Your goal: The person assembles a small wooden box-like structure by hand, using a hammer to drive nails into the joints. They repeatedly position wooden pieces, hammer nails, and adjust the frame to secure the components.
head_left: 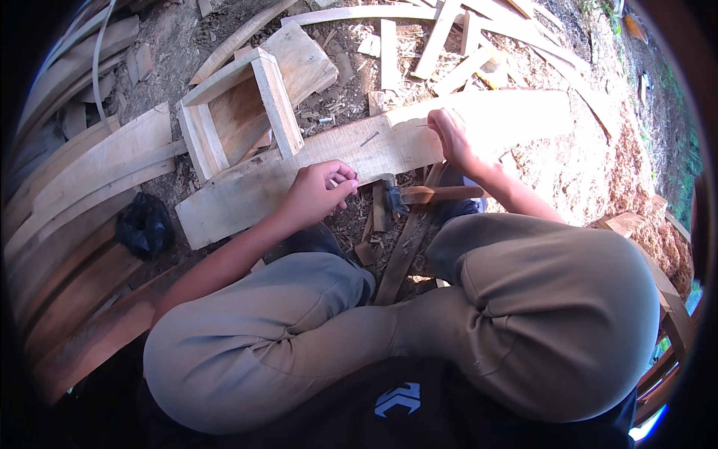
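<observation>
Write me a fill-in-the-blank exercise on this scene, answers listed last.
1. The plastic bag on the left is coloured ____.
2. The long board is most brightly sunlit at its ____ end.
3. The box-like wooden frame is nearer to the ____ hand than to the right hand.
4. The hammer has a handle made of ____.

Answers: black; right; left; wood.

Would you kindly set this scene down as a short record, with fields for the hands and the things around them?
Left hand: curled by the near edge of the long plank; whether it holds something small is unclear
Right hand: bent over the plank's right half; grip unclear
Hammer: near side of the plank, wooden handle pointing right
Wooden frame: box-like, at the plank's far side, left of centre
Black bag: left of the plank
</observation>
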`<state>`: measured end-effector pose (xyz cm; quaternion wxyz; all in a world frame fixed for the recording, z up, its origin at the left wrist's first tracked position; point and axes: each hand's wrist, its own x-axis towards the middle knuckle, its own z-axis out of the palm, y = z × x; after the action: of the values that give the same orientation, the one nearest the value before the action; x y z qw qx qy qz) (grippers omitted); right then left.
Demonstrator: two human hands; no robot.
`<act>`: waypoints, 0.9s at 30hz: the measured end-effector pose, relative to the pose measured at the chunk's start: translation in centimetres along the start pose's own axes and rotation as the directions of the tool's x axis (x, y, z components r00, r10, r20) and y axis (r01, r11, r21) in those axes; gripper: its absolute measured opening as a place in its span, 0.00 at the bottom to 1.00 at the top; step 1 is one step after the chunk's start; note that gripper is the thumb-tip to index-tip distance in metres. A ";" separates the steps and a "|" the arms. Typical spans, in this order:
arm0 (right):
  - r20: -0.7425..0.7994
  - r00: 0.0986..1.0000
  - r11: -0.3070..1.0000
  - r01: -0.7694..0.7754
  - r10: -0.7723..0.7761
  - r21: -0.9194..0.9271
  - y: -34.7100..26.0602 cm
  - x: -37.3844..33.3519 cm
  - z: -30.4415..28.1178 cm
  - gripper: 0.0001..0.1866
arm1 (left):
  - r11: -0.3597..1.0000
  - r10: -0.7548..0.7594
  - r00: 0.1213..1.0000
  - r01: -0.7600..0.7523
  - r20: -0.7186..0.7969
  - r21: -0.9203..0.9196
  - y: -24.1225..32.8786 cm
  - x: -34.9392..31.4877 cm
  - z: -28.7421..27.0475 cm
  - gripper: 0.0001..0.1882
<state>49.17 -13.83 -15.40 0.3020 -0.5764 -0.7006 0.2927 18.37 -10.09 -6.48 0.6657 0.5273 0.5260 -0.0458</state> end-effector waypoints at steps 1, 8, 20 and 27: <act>0.024 0.995 0.977 -0.097 0.094 0.188 -0.3 -0.4 0.8 0.06 | 0.999 0.005 1.000 -0.005 -0.002 -0.052 -0.1 0.5 -0.2 0.12; 0.526 0.842 0.919 -0.105 -0.121 0.380 -8.1 2.3 -1.9 0.07 | 0.974 0.121 0.992 -0.123 -0.019 -0.190 1.2 0.9 0.0 0.13; 0.580 0.805 0.542 -0.543 0.121 0.641 -8.7 2.5 -0.2 0.22 | 0.979 0.089 0.995 -0.079 0.046 -0.189 2.6 0.3 0.6 0.11; 0.563 0.792 0.304 -0.611 0.236 0.731 -9.0 2.4 0.4 0.24 | 0.972 0.122 0.991 -0.129 -0.050 -0.194 2.6 0.5 1.0 0.09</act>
<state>42.86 -12.92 -8.65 0.3366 -0.4316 -0.2971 0.7824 20.88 -9.42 -5.25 0.7061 0.4917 0.5061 0.0587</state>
